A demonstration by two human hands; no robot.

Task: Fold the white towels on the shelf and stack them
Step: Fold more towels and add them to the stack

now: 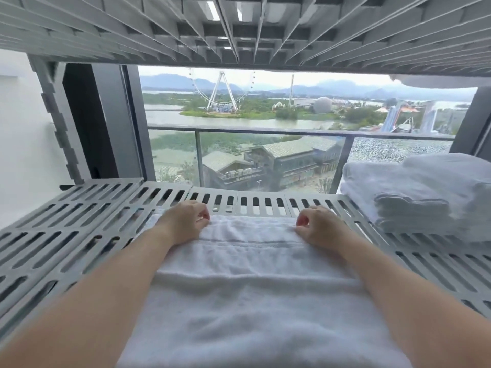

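A white towel lies spread along the grey slatted shelf, running from the near edge toward the window. My left hand pinches its far left corner. My right hand pinches the far right corner. Both hands rest on the towel's far edge, fingers curled on the cloth. A stack of folded white towels sits on the shelf at the right, apart from both hands.
Another slatted shelf hangs low overhead. Behind the shelf is a window with a glass balcony rail. A grey upright post stands at the left, next to a white wall.
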